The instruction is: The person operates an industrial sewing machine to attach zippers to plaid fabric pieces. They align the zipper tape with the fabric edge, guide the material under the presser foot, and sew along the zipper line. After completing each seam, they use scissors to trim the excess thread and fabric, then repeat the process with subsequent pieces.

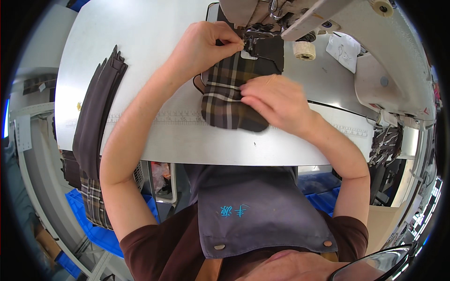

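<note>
A brown, black and white plaid fabric piece (227,100) lies under the head of a sewing machine (265,30). At the presser foot (251,44), my left hand (206,49) is closed in a pinch with thumb and forefinger; what sits between the tips is too small to make out, though the fabric's upper part is right beneath. Lower down, my right hand (279,100) pinches the plaid fabric along a fold near its right side, fingers curled and slightly blurred. The fabric's rounded lower edge hangs loose on the white table (178,140).
A stack of dark fabric strips (96,112) drapes over the table's left edge, above a blue crate (105,239). A ruler scale (176,117) runs across the tabletop. White thread or knob parts (304,50) and the machine arm (398,51) take up the right side.
</note>
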